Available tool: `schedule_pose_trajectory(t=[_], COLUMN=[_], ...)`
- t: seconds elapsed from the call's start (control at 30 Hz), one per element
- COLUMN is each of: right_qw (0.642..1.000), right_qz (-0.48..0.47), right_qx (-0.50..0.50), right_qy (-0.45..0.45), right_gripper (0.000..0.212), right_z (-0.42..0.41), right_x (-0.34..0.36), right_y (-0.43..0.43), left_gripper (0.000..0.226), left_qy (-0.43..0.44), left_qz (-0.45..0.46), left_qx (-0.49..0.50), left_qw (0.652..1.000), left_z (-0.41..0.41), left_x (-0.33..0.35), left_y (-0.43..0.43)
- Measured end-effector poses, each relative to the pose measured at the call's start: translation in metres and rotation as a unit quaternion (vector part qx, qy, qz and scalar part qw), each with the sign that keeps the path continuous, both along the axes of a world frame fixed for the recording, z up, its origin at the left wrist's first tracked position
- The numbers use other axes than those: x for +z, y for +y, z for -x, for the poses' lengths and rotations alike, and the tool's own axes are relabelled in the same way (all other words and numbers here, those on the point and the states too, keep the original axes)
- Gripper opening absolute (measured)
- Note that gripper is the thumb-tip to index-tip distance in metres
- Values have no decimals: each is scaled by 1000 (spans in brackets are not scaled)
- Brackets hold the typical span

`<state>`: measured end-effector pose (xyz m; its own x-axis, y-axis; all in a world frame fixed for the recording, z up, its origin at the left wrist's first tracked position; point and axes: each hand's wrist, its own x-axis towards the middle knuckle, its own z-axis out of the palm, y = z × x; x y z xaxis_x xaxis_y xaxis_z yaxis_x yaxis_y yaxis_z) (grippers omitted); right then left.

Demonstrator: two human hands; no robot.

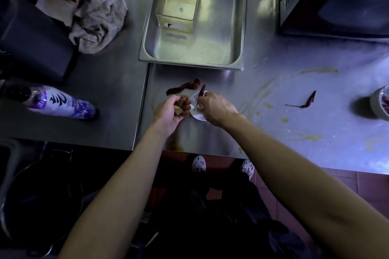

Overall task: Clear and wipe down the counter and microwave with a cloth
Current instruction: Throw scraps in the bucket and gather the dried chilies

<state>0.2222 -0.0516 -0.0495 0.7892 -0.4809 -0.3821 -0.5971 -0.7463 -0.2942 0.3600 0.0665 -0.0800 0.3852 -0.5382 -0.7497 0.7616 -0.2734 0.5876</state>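
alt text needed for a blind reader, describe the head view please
Seen from above, a person's right hand pinches a dried chili at a small white dish on a yellow-smeared steel counter, while the left hand grips scraps. A crumpled cloth lies upper left, a microwave upper right.

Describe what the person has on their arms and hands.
The left arm and right arm are bare, no sleeves showing. The left hand and right hand wear no gloves, and no watch, bracelet or ring is visible.
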Motion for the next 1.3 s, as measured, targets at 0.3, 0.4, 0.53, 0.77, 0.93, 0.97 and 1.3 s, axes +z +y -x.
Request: schedule_pose_trajectory(t=[0.3,0.4,0.53,0.77,0.93,0.97,1.3], right_qw=[996,994,993,989,985,983,964], right_qz=[-68,-79,-96,-119,-78,-75,-80], right_qx=[-57,-72,-72,-82,-93,-91,-51], right_qy=[9,8,-15,-39,-119,-143,-247], right_gripper=[15,24,23,29,11,13,17], right_z=[-1,0,1,1,2,1,-11], right_x=[6,4,9,21,28,31,37], right_y=[1,2,6,6,4,5,25], left_gripper=[29,30,30,28,27,27,25], left_qy=[3,-7,-15,-14,-1,4,65], left_qz=[-20,-32,-43,-45,-50,-50,-57], left_qx=[16,13,7,11,24,30,74], left_qw=[1000,999,999,999,998,998,993], left_z=[0,-1,0,-1,-1,0,5], left_x=[-7,-8,-8,-4,0,0,9], left_y=[0,1,0,-2,-6,-6,-15])
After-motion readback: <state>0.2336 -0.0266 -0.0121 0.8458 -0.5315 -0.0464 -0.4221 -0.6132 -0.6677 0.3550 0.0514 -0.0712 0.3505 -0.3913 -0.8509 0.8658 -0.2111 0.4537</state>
